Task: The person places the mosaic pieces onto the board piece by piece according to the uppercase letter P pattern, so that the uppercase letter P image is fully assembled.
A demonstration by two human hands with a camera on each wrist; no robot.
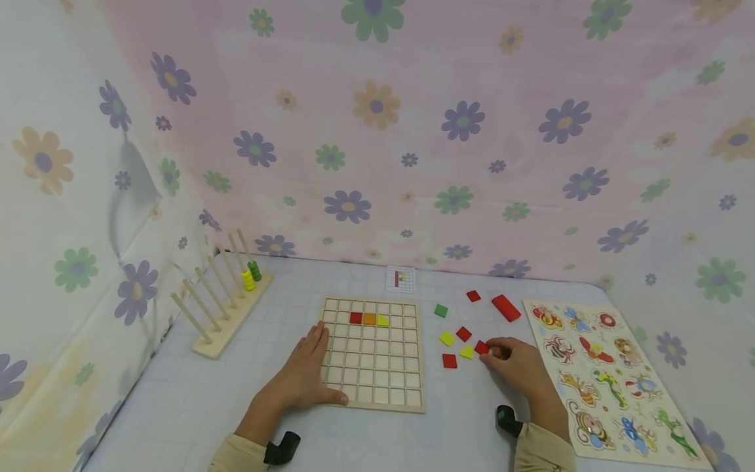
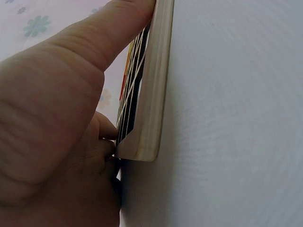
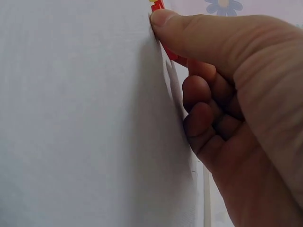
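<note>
A wooden grid board (image 1: 374,378) lies flat in the middle of the table. In its second row from the back sit a red tile (image 1: 356,318), an orange tile (image 1: 369,319) and a yellow tile (image 1: 383,320) side by side. My left hand (image 1: 303,370) rests against the board's left side, its fingers fairly straight and the thumb along the front edge. To the right of the board, my right hand (image 1: 519,367) pinches a small red tile (image 1: 482,347) between thumb and fingers, low at the tabletop. Close by lie a yellow tile (image 1: 466,353) and another red tile (image 1: 449,361).
More loose tiles lie behind, including a green tile (image 1: 440,311). A red block (image 1: 506,307) lies near an insect picture puzzle (image 1: 607,387) at right. A small pattern card (image 1: 401,279) lies behind the board. A wooden peg stand (image 1: 232,314) with yellow and green rings is at left.
</note>
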